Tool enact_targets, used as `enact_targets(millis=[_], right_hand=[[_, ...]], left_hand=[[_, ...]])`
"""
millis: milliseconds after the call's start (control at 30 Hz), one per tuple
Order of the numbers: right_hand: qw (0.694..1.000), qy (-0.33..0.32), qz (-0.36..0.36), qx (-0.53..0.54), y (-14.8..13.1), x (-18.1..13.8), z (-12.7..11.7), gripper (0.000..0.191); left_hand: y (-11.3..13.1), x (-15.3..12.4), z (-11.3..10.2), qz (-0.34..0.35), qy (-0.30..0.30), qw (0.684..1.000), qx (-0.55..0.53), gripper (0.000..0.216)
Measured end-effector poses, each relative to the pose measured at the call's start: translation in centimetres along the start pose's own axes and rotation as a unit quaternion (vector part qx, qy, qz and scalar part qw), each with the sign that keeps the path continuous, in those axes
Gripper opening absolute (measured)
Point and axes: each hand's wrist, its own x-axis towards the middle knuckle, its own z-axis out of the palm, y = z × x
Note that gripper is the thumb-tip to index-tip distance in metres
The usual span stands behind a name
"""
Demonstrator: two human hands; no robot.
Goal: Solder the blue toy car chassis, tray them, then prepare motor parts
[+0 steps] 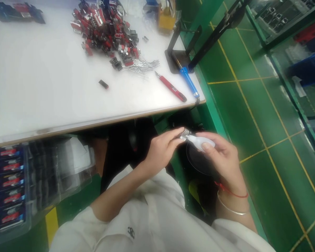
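Note:
Below the table's front edge, both hands meet over my lap. My right hand (223, 157) is closed around a small white tool or part (202, 141), thumb pressed along it. My left hand (162, 148) pinches a tiny metallic piece (185, 133) at the white part's tip. The two hands touch at that point. What the metal piece is stays too small to make out. A red string and a thin bangle circle my right wrist.
The white table (42, 87) carries a heap of red and black components (107, 31), loose metal pins (141, 64), a red craft knife (172, 87), a blue-handled soldering iron (189, 80) by its black stand. Clear trays of packaged parts (7, 185) sit lower left. Green floor lies to the right.

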Motion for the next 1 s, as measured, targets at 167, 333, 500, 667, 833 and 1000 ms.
enact_targets(millis=[167, 333, 500, 667, 833, 1000], right_hand=[[1.0, 0.002, -0.001, -0.019, -0.5, -0.1, -0.2, 0.03], [1.0, 0.0, -0.008, -0.028, -0.8, -0.2, -0.2, 0.028], [0.999, -0.001, -0.014, -0.053, -0.9, -0.3, -0.3, 0.027], [0.996, -0.007, -0.02, -0.084, -1.0, -0.3, -0.3, 0.026], [0.996, 0.003, -0.019, -0.084, -1.1, -0.3, -0.4, 0.025], [1.0, 0.013, -0.014, -0.013, -1.2, -0.2, -0.6, 0.027]], left_hand=[[-0.4, 0.0, -0.1, -0.027, -0.007, 0.999, -0.042, 0.029], [-0.3, 0.0, -0.1, 0.012, 0.003, 1.0, -0.018, 0.029], [-0.3, 0.0, -0.1, 0.097, 0.014, 0.995, 0.036, 0.029], [-0.6, 0.1, -0.1, 0.154, 0.027, 0.985, 0.067, 0.03], [-0.5, 0.0, -0.1, 0.088, 0.015, 0.996, 0.026, 0.028], [-0.4, 0.0, -0.3, -0.062, -0.014, 0.995, -0.081, 0.031]])
